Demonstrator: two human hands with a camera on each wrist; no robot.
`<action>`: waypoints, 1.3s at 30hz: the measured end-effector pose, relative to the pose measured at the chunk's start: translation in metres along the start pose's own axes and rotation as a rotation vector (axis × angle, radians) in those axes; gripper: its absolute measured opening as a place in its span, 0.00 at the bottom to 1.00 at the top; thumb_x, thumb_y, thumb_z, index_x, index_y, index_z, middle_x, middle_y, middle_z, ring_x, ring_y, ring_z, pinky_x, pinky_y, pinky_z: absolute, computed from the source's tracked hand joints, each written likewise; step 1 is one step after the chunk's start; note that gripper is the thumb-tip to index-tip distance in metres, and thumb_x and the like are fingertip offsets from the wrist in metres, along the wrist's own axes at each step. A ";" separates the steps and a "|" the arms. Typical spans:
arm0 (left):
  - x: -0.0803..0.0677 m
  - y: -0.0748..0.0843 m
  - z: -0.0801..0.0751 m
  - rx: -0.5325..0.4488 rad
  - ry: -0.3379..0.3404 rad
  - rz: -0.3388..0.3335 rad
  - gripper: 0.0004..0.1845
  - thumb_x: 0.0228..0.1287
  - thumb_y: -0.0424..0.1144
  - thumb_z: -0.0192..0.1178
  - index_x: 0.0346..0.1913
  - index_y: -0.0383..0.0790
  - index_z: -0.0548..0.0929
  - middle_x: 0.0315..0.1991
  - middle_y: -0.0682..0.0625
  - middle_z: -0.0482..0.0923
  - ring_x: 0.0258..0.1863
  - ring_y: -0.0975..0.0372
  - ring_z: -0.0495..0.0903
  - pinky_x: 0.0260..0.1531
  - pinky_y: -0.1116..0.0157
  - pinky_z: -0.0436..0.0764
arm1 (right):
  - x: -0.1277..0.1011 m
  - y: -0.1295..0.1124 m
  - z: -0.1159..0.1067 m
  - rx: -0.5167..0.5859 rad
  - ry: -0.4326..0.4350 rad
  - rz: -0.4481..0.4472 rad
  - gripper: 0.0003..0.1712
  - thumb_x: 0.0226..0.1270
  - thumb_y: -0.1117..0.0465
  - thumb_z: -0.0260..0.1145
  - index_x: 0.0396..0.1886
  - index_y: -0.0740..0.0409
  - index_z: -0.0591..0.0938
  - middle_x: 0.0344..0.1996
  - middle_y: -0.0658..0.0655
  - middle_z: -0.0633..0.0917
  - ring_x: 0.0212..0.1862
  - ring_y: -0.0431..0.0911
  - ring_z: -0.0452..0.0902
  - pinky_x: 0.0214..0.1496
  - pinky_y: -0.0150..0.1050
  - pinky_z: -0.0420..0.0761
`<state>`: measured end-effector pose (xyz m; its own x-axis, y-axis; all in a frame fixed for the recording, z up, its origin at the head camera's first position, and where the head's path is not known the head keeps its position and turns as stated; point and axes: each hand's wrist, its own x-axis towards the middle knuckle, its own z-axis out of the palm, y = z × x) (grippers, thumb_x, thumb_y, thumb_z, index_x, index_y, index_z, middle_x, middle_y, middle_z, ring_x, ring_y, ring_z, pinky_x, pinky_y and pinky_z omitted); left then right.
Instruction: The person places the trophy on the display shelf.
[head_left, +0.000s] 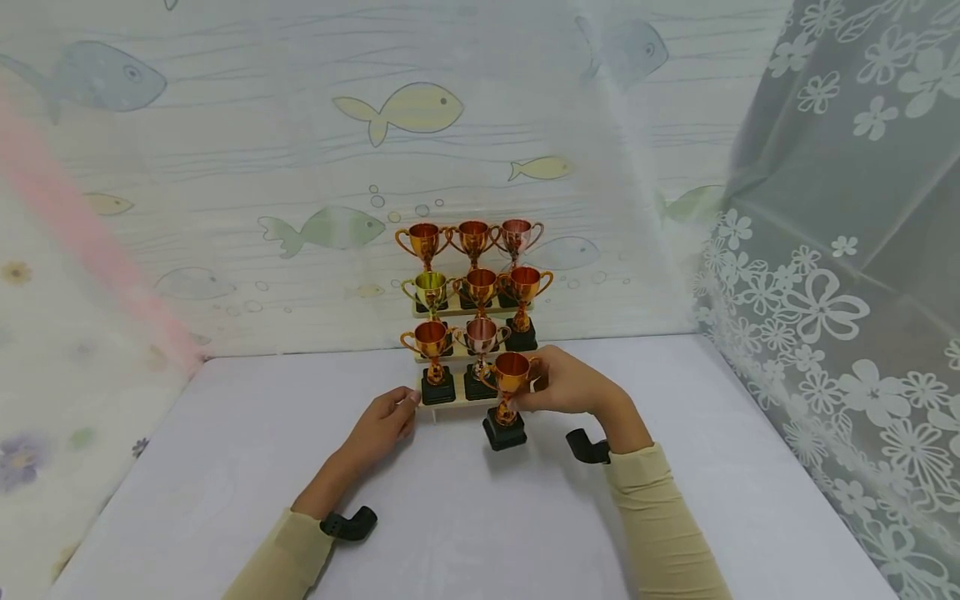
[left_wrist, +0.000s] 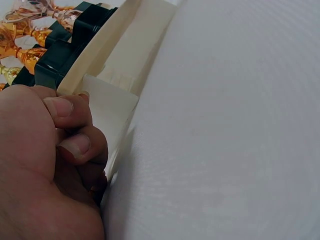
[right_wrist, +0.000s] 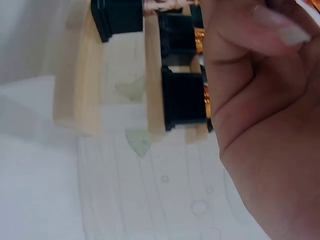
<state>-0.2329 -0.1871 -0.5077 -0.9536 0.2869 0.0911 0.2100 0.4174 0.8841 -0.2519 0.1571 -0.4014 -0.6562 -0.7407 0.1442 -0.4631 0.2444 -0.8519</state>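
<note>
My right hand (head_left: 566, 381) grips a small orange-gold trophy cup (head_left: 512, 372) by its stem and cup, the dark base hanging tilted in front of the lowest shelf. That stepped wooden stand (head_left: 457, 403) carries several more trophies in three rows. On its lowest step, an orange trophy (head_left: 431, 340) and a pink trophy (head_left: 482, 335) stand side by side; the right wrist view shows bare wood (right_wrist: 90, 100) at the right end. My left hand (head_left: 384, 425) holds the stand's front left corner, its fingers (left_wrist: 75, 145) curled at the wood.
A yellow-green trophy (head_left: 431, 292) and two orange ones fill the middle step. Along the top are two orange cups and a pink trophy (head_left: 517, 236). A white cloth covers the table (head_left: 465, 533); a fish-print curtain (head_left: 300, 167) hangs behind, and a flowered sheer curtain (head_left: 862, 250) at right.
</note>
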 end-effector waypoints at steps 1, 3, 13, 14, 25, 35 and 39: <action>0.000 0.000 0.000 0.003 0.000 0.001 0.25 0.88 0.52 0.46 0.39 0.34 0.77 0.17 0.54 0.67 0.19 0.64 0.64 0.28 0.66 0.66 | -0.001 -0.001 -0.002 -0.009 0.014 0.002 0.14 0.64 0.67 0.76 0.49 0.62 0.88 0.36 0.52 0.91 0.33 0.48 0.82 0.37 0.41 0.83; 0.000 0.000 0.000 0.005 -0.001 0.003 0.25 0.88 0.53 0.46 0.39 0.34 0.77 0.17 0.54 0.67 0.19 0.65 0.64 0.28 0.66 0.66 | -0.004 -0.002 -0.005 -0.017 0.041 0.011 0.13 0.65 0.68 0.75 0.48 0.63 0.88 0.36 0.53 0.91 0.33 0.48 0.82 0.36 0.40 0.82; 0.000 0.000 0.000 0.003 -0.009 0.018 0.26 0.88 0.53 0.45 0.38 0.34 0.76 0.17 0.53 0.66 0.18 0.64 0.63 0.27 0.65 0.65 | -0.011 0.000 -0.016 -0.006 0.175 0.044 0.11 0.71 0.70 0.70 0.51 0.67 0.87 0.37 0.60 0.89 0.34 0.49 0.81 0.37 0.43 0.83; 0.000 0.000 0.000 0.004 -0.009 0.019 0.26 0.88 0.53 0.45 0.38 0.34 0.76 0.17 0.53 0.66 0.18 0.64 0.63 0.26 0.65 0.65 | -0.011 0.001 -0.016 -0.007 0.189 0.045 0.11 0.72 0.70 0.69 0.51 0.67 0.87 0.38 0.60 0.89 0.34 0.49 0.81 0.36 0.43 0.83; 0.002 -0.002 -0.001 -0.006 -0.010 0.014 0.25 0.88 0.52 0.46 0.39 0.32 0.77 0.17 0.53 0.67 0.17 0.64 0.63 0.25 0.66 0.64 | -0.008 0.012 -0.017 -0.016 0.302 0.073 0.13 0.73 0.68 0.70 0.54 0.70 0.86 0.42 0.60 0.90 0.38 0.57 0.82 0.38 0.43 0.83; 0.002 -0.003 0.000 -0.008 -0.010 0.019 0.26 0.88 0.53 0.46 0.38 0.32 0.76 0.17 0.52 0.67 0.18 0.64 0.63 0.25 0.66 0.64 | -0.001 0.024 -0.013 -0.030 0.357 0.096 0.14 0.74 0.67 0.69 0.55 0.68 0.86 0.43 0.63 0.90 0.39 0.54 0.83 0.39 0.46 0.84; 0.001 -0.002 0.000 -0.003 -0.004 0.014 0.26 0.88 0.53 0.46 0.38 0.32 0.77 0.17 0.52 0.67 0.18 0.64 0.63 0.26 0.65 0.65 | 0.000 0.027 -0.012 -0.038 0.370 0.096 0.14 0.74 0.67 0.69 0.55 0.67 0.85 0.43 0.62 0.90 0.36 0.50 0.81 0.37 0.41 0.82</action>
<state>-0.2349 -0.1880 -0.5093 -0.9497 0.2963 0.1013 0.2225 0.4105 0.8843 -0.2708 0.1712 -0.4182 -0.8652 -0.4389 0.2425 -0.4062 0.3298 -0.8522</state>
